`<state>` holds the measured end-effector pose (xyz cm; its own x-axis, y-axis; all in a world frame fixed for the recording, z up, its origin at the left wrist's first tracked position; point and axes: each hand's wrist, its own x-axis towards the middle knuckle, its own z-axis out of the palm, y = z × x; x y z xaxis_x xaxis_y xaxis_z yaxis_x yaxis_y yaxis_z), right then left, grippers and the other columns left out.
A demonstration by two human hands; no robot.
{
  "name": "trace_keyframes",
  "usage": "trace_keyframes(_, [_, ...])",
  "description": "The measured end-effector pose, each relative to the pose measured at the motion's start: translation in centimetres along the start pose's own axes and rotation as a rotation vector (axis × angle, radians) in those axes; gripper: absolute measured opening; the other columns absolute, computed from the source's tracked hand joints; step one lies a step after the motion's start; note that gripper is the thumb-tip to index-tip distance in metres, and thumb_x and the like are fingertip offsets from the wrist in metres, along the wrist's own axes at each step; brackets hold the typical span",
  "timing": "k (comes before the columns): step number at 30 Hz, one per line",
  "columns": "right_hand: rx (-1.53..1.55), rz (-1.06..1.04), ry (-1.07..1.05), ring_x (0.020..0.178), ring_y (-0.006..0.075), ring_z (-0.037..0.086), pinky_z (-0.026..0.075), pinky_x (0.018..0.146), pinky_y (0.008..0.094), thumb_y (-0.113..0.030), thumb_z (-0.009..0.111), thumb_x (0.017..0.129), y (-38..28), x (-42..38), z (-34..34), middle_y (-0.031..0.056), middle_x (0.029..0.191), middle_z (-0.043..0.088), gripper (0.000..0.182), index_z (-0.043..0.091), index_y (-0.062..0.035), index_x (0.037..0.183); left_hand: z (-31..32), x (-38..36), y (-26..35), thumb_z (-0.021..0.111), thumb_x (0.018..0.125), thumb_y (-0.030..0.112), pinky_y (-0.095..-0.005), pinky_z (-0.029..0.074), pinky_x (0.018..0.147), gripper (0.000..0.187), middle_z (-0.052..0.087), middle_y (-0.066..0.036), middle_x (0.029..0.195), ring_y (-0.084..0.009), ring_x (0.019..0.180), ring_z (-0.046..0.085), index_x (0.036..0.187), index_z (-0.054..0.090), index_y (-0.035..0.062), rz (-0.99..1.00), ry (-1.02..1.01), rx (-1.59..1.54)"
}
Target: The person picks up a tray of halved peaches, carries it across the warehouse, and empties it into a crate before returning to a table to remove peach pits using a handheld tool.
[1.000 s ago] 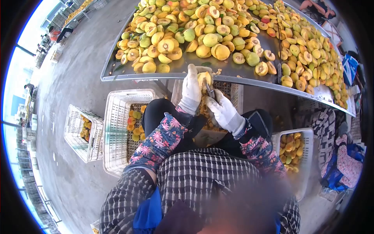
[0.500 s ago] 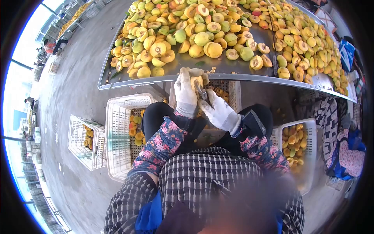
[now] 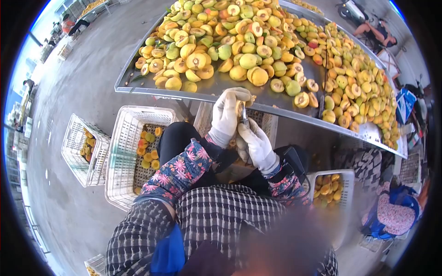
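Observation:
Both hands wear whitish gloves and meet just below the front edge of the metal table (image 3: 207, 97). My left hand (image 3: 225, 117) is closed around a yellow fruit half (image 3: 240, 108), which its fingers partly cover. In my right hand (image 3: 258, 143) is a small metal tool (image 3: 244, 116), its tip against the fruit. Beyond the hands, the table bears a large heap of yellow and green fruit (image 3: 247, 60), many pieces halved with the pits showing.
White crates of fruit stand left (image 3: 120, 158) and far left (image 3: 73, 158), another right (image 3: 347, 198). A crate (image 3: 202, 118) sits under the table edge. Other people sit at the far left (image 3: 69, 25), upper right (image 3: 380, 34) and lower right (image 3: 396, 211).
The whole view has shifted and turned, so the table now slants down to the right. The hands stay together, with the tool now more upright against the fruit.

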<state>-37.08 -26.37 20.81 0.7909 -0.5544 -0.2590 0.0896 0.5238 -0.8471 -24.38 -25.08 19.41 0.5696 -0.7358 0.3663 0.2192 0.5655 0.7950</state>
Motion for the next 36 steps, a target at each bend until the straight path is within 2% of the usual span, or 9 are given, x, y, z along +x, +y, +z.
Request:
trace_keyframes(10, [-0.978, -0.589, 0.01, 0.069, 0.0211, 0.058, 0.047, 0.065, 0.0384, -0.019, 0.055, 0.096, 1.2, 0.4, -2.7, 0.0062, 0.086, 0.06, 0.031, 0.046, 0.0013, 0.117, -0.4, 0.2, 1.1, 0.039, 0.104, 0.032, -0.0323, 0.05, 0.073, 0.044, 0.064, -0.011, 0.085, -0.0199, 0.077, 0.061, 0.087, 0.061, -0.0017, -0.253, -0.048, -0.039])
trace_keyframes(14, [-0.648, -0.312, -0.099, 0.072, 0.0241, 0.057, 0.046, 0.066, 0.0365, -0.018, 0.054, 0.096, 0.4, 0.6, -4.0, 0.0106, 0.087, 0.059, 0.029, 0.047, 0.0008, 0.116, -1.3, 1.3, 1.5, 0.035, 0.104, 0.036, -0.0301, 0.05, 0.073, 0.048, 0.065, -0.011, 0.088, -0.0174, 0.078, 0.062, 0.095, 0.063, -0.0027, -0.612, -0.112, 0.029])
trace_keyframes(17, [-0.897, -0.321, -0.033, 0.081, 0.0149, 0.056, 0.046, 0.07, 0.0315, -0.016, 0.051, 0.098, 0.0, 1.2, -5.3, 0.0026, 0.093, 0.057, 0.023, 0.05, -0.0007, 0.114, -1.4, 1.1, -0.4, 0.034, 0.104, 0.038, -0.0305, 0.051, 0.076, 0.049, 0.066, -0.012, 0.093, -0.0187, 0.084, 0.063, 0.103, 0.061, -0.0032, -0.317, -0.105, -0.083])
trace_keyframes(18, [-1.199, -0.635, -0.056, 0.084, 0.0141, 0.055, 0.045, 0.072, 0.0304, -0.017, 0.052, 0.098, 0.8, 1.6, -6.0, 0.0029, 0.097, 0.056, 0.021, 0.051, -0.0017, 0.113, 0.0, 0.5, -0.3, 0.034, 0.104, 0.038, -0.0303, 0.051, 0.081, 0.048, 0.065, -0.013, 0.097, -0.0193, 0.086, 0.063, 0.11, 0.058, -0.0031, -0.272, 0.059, -0.129])
trace_keyframes(21, [-0.555, -0.302, 0.0, 0.069, 0.0202, 0.054, 0.046, 0.066, 0.0287, -0.019, 0.051, 0.098, 1.9, 1.7, -4.5, 0.0039, 0.082, 0.054, 0.02, 0.053, -0.0066, 0.114, -0.3, 0.0, -1.8, 0.035, 0.104, 0.037, -0.0307, 0.051, 0.084, 0.047, 0.065, -0.014, 0.097, -0.0202, 0.084, 0.063, 0.107, 0.059, -0.003, -0.063, -0.006, 0.025])
trace_keyframes(26, [-1.224, -0.36, 0.011, 0.071, 0.0387, 0.059, 0.046, 0.063, 0.0413, -0.02, 0.054, 0.096, 0.5, 0.6, -4.3, 0.0252, 0.081, 0.06, 0.033, 0.047, 0.0047, 0.117, -1.1, 0.9, -0.6, 0.038, 0.103, 0.043, -0.0298, 0.049, 0.072, 0.059, 0.067, -0.012, 0.077, -0.0192, 0.073, 0.064, 0.079, 0.066, -0.0034, -0.486, -0.018, 0.054])
trace_keyframes(30, [-0.815, -0.509, -0.114, 0.049, 0.028, 0.053, 0.044, 0.049, 0.0411, -0.028, 0.054, 0.097, 3.7, 1.4, -5.9, 0.0077, 0.066, 0.057, 0.031, 0.049, -0.0021, 0.114, -2.0, 1.6, 0.0, 0.037, 0.102, 0.047, -0.0299, 0.05, 0.073, 0.063, 0.067, -0.014, 0.076, -0.0209, 0.071, 0.064, 0.079, 0.067, -0.0035, -0.589, -0.238, 0.122])
trace_keyframes(33, [-0.102, 0.308, -0.065, 0.042, 0.0156, 0.042, 0.035, 0.04, 0.0315, -0.034, 0.053, 0.098, -0.1, -0.8, -2.9, 0.0004, 0.062, 0.047, 0.024, 0.051, -0.0108, 0.107, -2.2, 2.0, 0.3, 0.038, 0.101, 0.048, -0.031, 0.051, 0.073, 0.064, 0.067, -0.015, 0.075, -0.0225, 0.072, 0.065, 0.079, 0.067, -0.0036, -0.656, -0.346, 0.058])
trace_keyframes(36, [0.093, 0.333, -0.087, 0.037, 0.0107, 0.035, 0.026, 0.034, 0.0251, -0.038, 0.049, 0.1, 0.3, -0.9, -3.0, -0.0001, 0.06, 0.043, 0.02, 0.051, -0.018, 0.099, -1.9, 2.4, 0.5, 0.042, 0.098, 0.053, -0.0342, 0.053, 0.069, 0.064, 0.067, -0.016, 0.077, -0.0253, 0.072, 0.066, 0.078, 0.066, -0.0033, -0.723, -0.381, -0.043])
